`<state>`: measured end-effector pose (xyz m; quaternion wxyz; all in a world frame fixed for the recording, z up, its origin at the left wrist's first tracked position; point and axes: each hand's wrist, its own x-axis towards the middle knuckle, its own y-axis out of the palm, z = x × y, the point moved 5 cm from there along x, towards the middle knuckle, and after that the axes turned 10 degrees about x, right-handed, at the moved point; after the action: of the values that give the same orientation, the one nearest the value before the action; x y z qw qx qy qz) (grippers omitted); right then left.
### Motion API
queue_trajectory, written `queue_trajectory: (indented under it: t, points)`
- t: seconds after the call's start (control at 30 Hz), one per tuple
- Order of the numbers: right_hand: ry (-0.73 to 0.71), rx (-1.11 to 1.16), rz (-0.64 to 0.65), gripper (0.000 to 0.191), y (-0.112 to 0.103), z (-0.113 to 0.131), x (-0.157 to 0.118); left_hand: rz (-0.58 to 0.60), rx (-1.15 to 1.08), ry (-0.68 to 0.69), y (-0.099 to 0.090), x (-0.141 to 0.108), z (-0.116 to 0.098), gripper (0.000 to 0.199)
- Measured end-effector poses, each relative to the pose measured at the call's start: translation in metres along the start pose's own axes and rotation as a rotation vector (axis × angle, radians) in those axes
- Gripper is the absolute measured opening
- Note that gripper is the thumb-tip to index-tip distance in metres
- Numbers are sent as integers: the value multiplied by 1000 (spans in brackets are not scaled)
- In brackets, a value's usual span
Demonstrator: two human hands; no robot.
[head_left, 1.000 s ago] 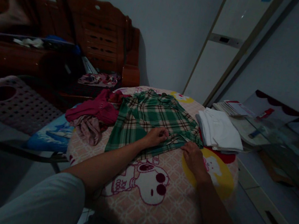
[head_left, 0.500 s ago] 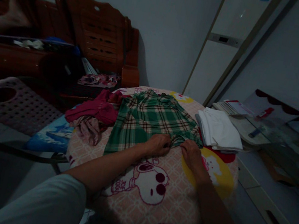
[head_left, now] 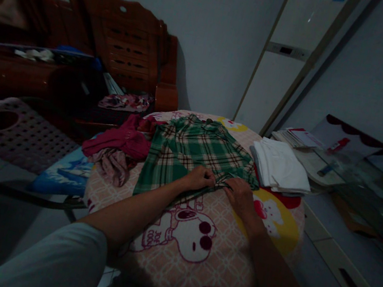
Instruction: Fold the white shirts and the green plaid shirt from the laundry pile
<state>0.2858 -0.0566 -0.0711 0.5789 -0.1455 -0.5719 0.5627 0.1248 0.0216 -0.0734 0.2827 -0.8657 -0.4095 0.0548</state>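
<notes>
A green plaid garment [head_left: 198, 147] with dark and cream stripes lies spread on a round table covered with a pink patterned cloth [head_left: 169, 268]. Both hands are at its near edge, close together. My left hand [head_left: 200, 179] is closed, its fingers pinching the fabric. Just to the right, my right hand [head_left: 240, 194] has its fingertips closed on the same edge, where the cloth is bunched. The fabric between the fingertips is small and dark.
Folded white cloths [head_left: 280, 166] sit at the table's right; crumpled magenta clothing [head_left: 121, 138] lies at its left. A wooden bench [head_left: 123, 47] and a pink woven basket [head_left: 19, 133] stand left. Someone's bare foot [head_left: 10, 7] shows far left. A glass surface [head_left: 373, 180] is right.
My left hand has shifted slightly left and up along the garment's near edge. My right hand has moved a little left, and the fabric between them is gathered differently.
</notes>
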Motion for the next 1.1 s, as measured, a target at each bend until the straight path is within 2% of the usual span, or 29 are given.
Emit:
queue_trajectory:
  t: [0.2,0.3,0.43,0.63,0.8,0.97,1.1]
  points:
    - [-18,1,-45,26,-4,10,2,14,-14,6,1,1,-1,16]
    - [-45,66,-65,25,-10,13,-3,74,5,52,3,-1,-5,16]
    - [-8,132,40,23,-17,11,-15,144,23,109,3,-5,-10,17]
    - [67,136,146,21,-23,10,-21,32,-61,92,-11,-6,-8,20]
    - [21,102,175,18,-19,27,-18,1,-113,27,-14,-5,-3,20]
    - [11,126,192,18,-12,33,-17,-18,95,66,-15,-9,-12,14]
    - [49,240,228,18,-16,30,-16,66,362,110,-7,-16,-26,19]
